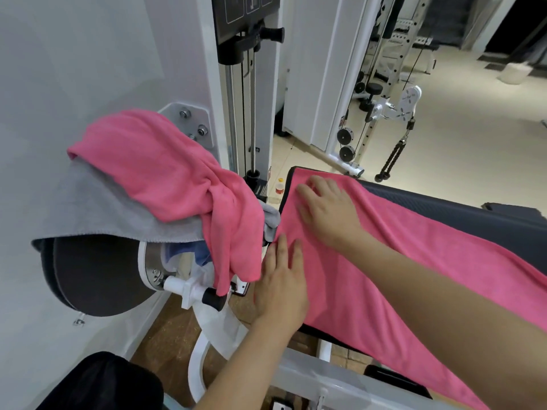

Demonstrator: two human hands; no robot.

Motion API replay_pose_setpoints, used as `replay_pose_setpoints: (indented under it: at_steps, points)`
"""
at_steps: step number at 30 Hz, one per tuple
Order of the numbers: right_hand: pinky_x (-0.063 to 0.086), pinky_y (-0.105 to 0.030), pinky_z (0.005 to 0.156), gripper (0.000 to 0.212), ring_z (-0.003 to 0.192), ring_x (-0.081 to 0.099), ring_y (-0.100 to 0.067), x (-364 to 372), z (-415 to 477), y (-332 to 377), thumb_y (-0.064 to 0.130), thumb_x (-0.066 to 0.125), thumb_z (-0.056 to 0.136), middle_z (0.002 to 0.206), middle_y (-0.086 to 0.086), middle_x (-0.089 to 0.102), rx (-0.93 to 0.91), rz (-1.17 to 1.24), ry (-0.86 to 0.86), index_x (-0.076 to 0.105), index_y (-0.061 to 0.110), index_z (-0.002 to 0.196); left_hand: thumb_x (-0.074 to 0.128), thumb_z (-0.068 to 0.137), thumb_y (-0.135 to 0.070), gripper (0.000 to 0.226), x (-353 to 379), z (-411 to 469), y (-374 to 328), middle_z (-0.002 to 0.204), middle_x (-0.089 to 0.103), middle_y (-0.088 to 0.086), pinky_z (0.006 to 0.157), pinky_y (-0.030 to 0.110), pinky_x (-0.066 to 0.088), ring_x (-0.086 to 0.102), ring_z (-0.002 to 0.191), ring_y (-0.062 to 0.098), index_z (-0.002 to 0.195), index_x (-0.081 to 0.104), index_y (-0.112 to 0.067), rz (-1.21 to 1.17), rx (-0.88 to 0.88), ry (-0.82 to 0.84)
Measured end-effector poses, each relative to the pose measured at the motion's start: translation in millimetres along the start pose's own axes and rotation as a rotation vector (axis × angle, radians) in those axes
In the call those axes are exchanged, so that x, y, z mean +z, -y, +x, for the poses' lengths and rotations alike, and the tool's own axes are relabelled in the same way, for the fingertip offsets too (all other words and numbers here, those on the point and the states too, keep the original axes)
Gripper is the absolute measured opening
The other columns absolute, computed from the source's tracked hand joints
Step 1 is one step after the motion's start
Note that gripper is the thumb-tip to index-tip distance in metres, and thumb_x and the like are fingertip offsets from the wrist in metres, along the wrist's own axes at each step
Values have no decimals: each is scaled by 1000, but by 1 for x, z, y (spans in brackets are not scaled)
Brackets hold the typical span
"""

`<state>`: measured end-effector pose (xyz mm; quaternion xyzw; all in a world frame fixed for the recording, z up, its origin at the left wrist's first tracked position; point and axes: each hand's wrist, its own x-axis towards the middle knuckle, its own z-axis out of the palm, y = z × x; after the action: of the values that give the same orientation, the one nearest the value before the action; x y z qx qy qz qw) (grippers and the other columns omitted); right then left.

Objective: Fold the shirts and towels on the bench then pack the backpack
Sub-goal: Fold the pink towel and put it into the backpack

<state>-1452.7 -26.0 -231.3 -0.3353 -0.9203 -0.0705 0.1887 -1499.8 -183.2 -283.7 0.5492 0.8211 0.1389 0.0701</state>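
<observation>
The left hand [281, 279] and right hand [325, 208] are pressing flat and open on the pink towel [438, 235] lying along the table [479, 214]; it's looking soft, light, limp, best pinched at its corners.

Head view, steeply down, close

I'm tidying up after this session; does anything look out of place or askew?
Yes: a second pink towel lies bunched and twisted over a grey towel on the machine's round pad, left of the bench, one end hanging down.
</observation>
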Motion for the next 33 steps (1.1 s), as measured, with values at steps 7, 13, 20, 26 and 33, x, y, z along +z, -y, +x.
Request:
replay_pose_setpoints:
  at_steps: [7,13,20,26,33]
  points:
    - [27,-47,115,63,147,16,-23,-37,-14,3,18,52,90,160,-3,22,114,276,294,34,26,149,57,81,-22,86,-8,8,3,160,-8,9,108,45,36,12,139,35,151,8,-31,66,-46,74]
    - [37,-30,107,47,127,46,-13,-115,-123,-27,12,62,89,139,2,53,435,541,-14,54,19,135,52,87,-23,78,-24,10,-11,160,-9,14,109,46,31,9,142,38,151,8,-27,35,-123,151]
    - [44,-28,86,35,104,60,-12,-164,-283,-110,13,65,89,116,11,63,1033,581,-182,61,28,121,51,91,-14,47,-30,-25,-81,151,37,5,105,39,38,34,135,26,138,50,-18,-163,214,40]
    - [50,-36,84,31,92,61,-8,-170,-350,-161,11,61,89,106,6,65,1260,696,-246,60,37,105,57,89,-8,28,-10,-35,-183,115,69,1,92,29,43,59,106,23,113,71,-13,-362,471,32]
    - [52,-30,76,27,88,61,-20,-130,-397,-202,12,61,90,99,-5,64,1362,788,-114,57,15,116,59,89,-12,26,23,-22,-314,109,68,8,87,34,43,62,97,27,112,69,-9,-395,627,64]
